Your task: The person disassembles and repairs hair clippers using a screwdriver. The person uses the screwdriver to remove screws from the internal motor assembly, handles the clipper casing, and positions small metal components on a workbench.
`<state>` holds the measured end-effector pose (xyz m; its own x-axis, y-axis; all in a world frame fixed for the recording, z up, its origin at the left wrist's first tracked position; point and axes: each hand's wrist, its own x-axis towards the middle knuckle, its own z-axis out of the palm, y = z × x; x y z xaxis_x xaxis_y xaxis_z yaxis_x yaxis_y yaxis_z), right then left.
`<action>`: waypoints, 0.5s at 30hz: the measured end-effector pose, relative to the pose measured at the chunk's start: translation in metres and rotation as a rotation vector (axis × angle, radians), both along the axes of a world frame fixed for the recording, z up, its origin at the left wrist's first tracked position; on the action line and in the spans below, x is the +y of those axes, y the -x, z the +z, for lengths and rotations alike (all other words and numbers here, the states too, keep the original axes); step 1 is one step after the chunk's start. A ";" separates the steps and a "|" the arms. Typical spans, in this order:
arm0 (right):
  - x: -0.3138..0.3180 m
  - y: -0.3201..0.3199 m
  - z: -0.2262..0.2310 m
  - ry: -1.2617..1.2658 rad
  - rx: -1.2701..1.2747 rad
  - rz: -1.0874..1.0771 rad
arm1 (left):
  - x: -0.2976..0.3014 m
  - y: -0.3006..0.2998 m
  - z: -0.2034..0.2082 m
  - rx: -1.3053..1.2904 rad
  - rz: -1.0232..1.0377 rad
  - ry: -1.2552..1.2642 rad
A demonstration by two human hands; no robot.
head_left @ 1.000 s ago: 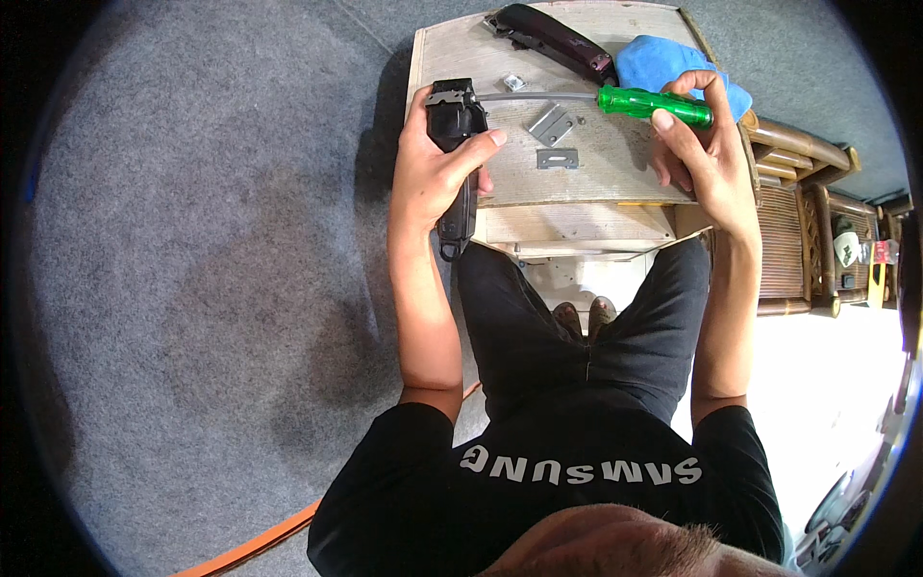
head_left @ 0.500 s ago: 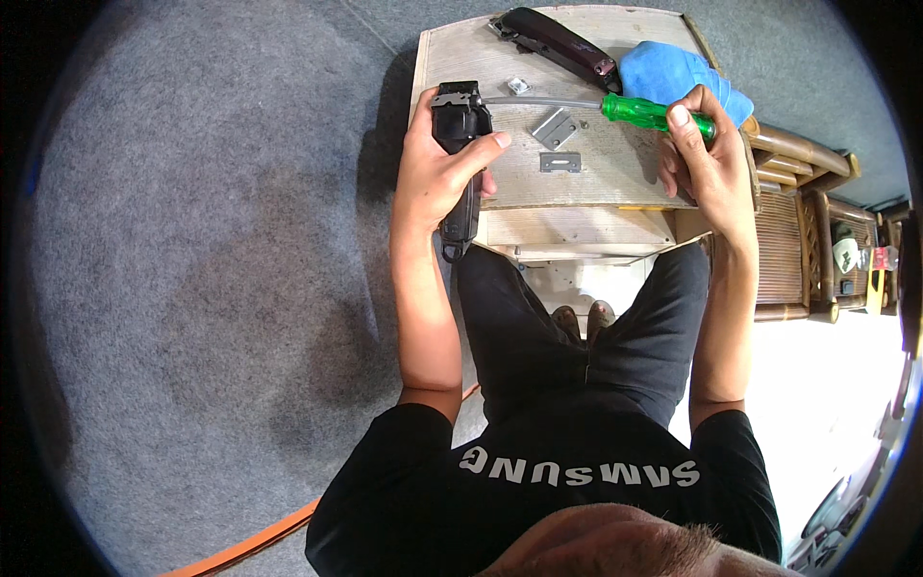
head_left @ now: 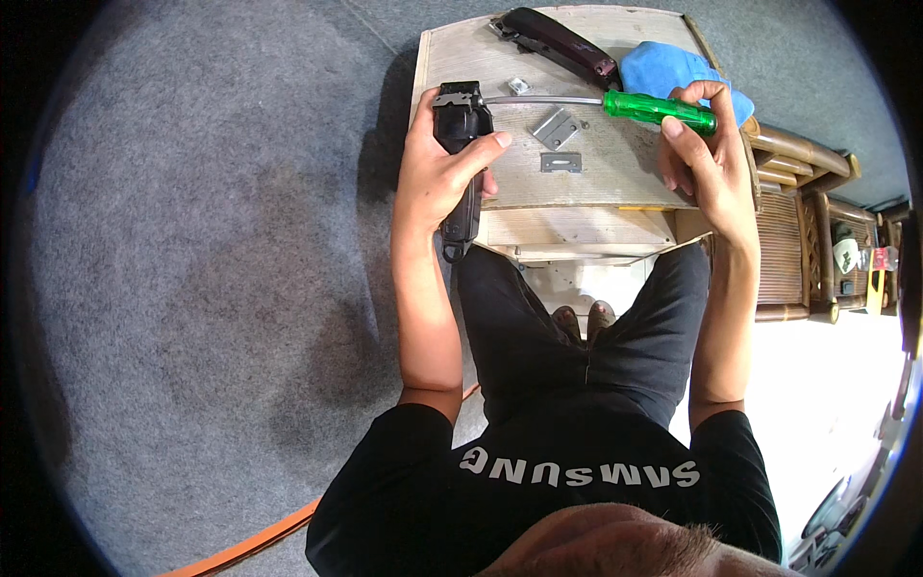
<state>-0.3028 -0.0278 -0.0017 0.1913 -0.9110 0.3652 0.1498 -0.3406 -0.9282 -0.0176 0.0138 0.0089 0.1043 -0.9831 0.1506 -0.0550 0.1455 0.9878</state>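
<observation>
My left hand [head_left: 437, 183] is wrapped round a black hair clipper [head_left: 463, 135], held upright over the left edge of the small wooden table. My right hand [head_left: 707, 163] holds the green handle of a screwdriver [head_left: 659, 111] between thumb and fingers. Its long shaft points left, and the tip meets the right side of the clipper's head. Below the shaft, a square metal plate [head_left: 556, 129] and a slotted flat metal piece [head_left: 561, 163] lie on the tabletop. What the tip touches is too small to make out.
A dark maroon clipper [head_left: 562, 43] lies at the table's far side, with a blue cloth [head_left: 668, 72] to its right. A tiny shiny part [head_left: 519, 86] sits behind the shaft. Bamboo furniture [head_left: 784, 231] stands right of the wooden table [head_left: 615, 183]. An orange strip [head_left: 250, 543] crosses the carpet.
My right thumb has slid down on the screwdriver handle and the index finger has lifted and curled over it. The clipper and left hand stay almost in place.
</observation>
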 end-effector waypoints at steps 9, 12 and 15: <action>0.001 -0.001 0.001 -0.064 -0.005 0.026 | 0.001 -0.001 -0.001 0.002 -0.003 0.005; -0.003 0.005 -0.003 -0.051 0.005 0.069 | 0.000 0.000 0.000 0.011 -0.007 0.007; -0.005 0.006 -0.004 -0.062 0.045 0.109 | -0.001 -0.002 -0.001 0.014 -0.018 0.016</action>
<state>-0.3091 -0.0330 -0.0053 0.3051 -0.9045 0.2979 0.1405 -0.2666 -0.9535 -0.0158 0.0133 0.0082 0.0889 -0.9823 0.1648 -0.0380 0.1620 0.9861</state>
